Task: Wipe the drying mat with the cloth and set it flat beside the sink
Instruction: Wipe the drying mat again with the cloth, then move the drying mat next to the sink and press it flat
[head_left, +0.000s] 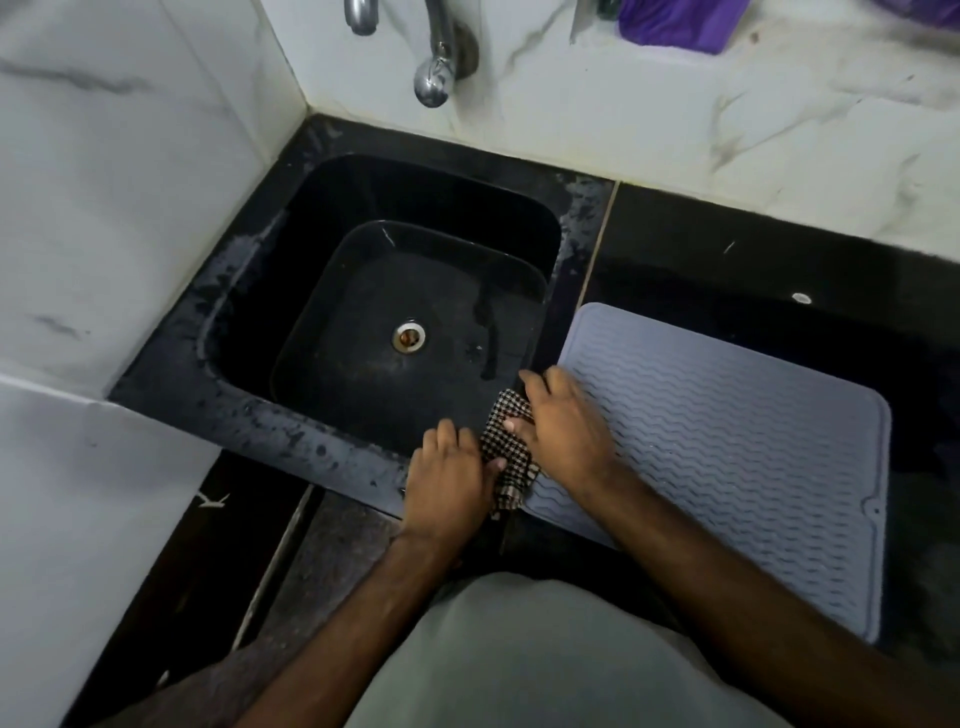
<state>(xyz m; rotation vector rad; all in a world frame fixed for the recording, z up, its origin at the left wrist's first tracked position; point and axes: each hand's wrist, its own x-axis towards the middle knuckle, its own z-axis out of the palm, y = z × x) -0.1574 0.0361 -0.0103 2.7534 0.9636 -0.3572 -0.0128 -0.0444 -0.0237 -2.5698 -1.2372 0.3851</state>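
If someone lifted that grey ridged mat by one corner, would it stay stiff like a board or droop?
Probably droop: the drying mat looks like thin, soft rubber, lying flush on the dark counter with rounded corners. Its wavy ridges suggest it would grip rather than slide when pushed. It looks light, and unlikely to break if dropped.

Dim indoor light from above, black sink (415, 291) swallowing detail, faint sheen on counter (753, 249), brighter marble walls (104, 208), soft overall focus, wide-angle bending at edges
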